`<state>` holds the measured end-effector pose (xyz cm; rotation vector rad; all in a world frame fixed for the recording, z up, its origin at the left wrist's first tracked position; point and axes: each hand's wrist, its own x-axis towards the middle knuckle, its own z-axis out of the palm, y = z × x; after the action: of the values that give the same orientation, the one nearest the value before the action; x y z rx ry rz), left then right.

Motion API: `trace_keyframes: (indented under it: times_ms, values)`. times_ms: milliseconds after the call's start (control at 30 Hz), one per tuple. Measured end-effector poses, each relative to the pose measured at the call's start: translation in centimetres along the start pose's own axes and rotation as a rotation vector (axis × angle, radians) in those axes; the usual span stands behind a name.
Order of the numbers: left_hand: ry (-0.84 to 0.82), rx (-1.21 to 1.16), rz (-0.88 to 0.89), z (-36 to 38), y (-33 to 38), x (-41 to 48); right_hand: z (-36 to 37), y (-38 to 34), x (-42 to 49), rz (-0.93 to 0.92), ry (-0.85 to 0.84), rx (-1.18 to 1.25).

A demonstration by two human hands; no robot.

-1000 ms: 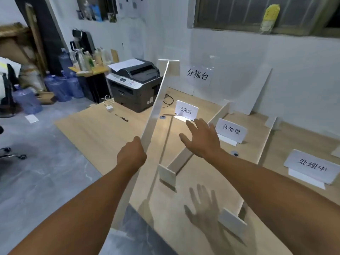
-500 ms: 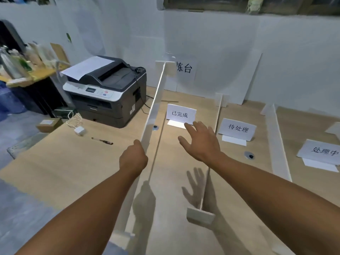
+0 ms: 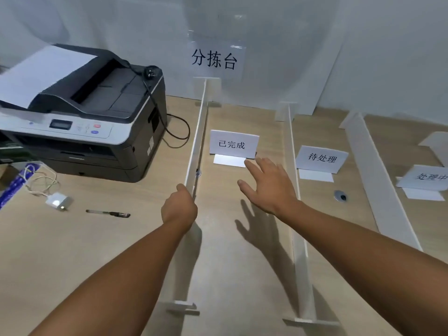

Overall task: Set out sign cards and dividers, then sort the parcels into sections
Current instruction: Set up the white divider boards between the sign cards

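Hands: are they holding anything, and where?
The left hand grips the leftmost divider by its top edge; the right hand holds nothing.

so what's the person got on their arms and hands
Nothing worn shows. The left hand and right hand have no gloves, rings or watch; the left forearm and right forearm are bare, with no sleeve in view.

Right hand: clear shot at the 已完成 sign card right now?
Probably yes. The right hand is open over the same section as the 已完成 sign card, fingertips close to it, nothing lying between. The left divider and middle divider flank that section rather than cross it.
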<state>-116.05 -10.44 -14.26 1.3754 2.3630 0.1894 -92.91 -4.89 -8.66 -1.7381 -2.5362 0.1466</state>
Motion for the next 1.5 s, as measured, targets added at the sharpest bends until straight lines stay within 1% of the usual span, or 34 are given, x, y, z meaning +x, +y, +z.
trace_keyframes:
  times_ms: [100,333,533,700,800,867,900,967,1000,1100,1167,1233,1300,1367,1500]
  values:
    - [-0.039,-0.004,0.022,1.3,-1.0,2.7,1.4,-1.3,0.6,0.089,-0.032,0.021]
    - [-0.125,-0.045,0.042,4.3,-3.2,5.0,3.0,-4.4,1.1,0.185,-0.084,-0.012]
    - [-0.148,-0.023,0.026,3.3,-4.6,5.9,2.1,-5.4,0.8,0.246,-0.062,0.007]
    - [-0.148,-0.009,0.042,2.9,-5.2,6.1,1.1,-4.8,-0.5,0.282,-0.059,0.007]
    - [-0.111,-0.002,0.035,2.6,-4.8,5.1,0.2,-3.4,-2.1,0.297,-0.038,0.008]
    - [-0.041,0.065,0.055,1.6,-3.8,4.4,-0.9,-1.9,-3.6,0.323,-0.011,0.001]
    - [0.018,0.113,0.103,0.9,-2.8,4.0,-1.6,-0.9,-4.6,0.339,0.008,0.003]
    - [0.133,0.160,0.272,-0.7,0.9,2.8,-3.2,1.5,-7.1,0.379,0.060,0.016]
    - [0.158,0.161,0.371,-1.3,3.6,1.9,-4.2,3.1,-8.7,0.404,0.088,0.013]
    - [0.150,0.135,0.643,-2.1,13.5,-3.5,-7.3,9.1,-15.2,0.495,0.133,-0.021]
    - [0.106,0.069,0.826,-1.7,20.7,-9.0,-9.5,14.0,-21.0,0.573,0.158,-0.049]
    - [0.003,-0.072,0.995,-0.7,27.3,-15.7,-11.8,19.2,-27.9,0.675,0.185,-0.079]
    - [-0.104,-0.168,1.117,0.9,33.3,-22.5,-14.1,24.4,-35.3,0.775,0.213,-0.122]
    - [-0.150,-0.159,1.226,2.8,38.9,-29.2,-16.2,29.3,-43.2,0.867,0.245,-0.162]
    - [-0.196,-0.143,1.371,7.0,47.5,-40.2,-19.2,36.8,-57.0,1.035,0.280,-0.186]
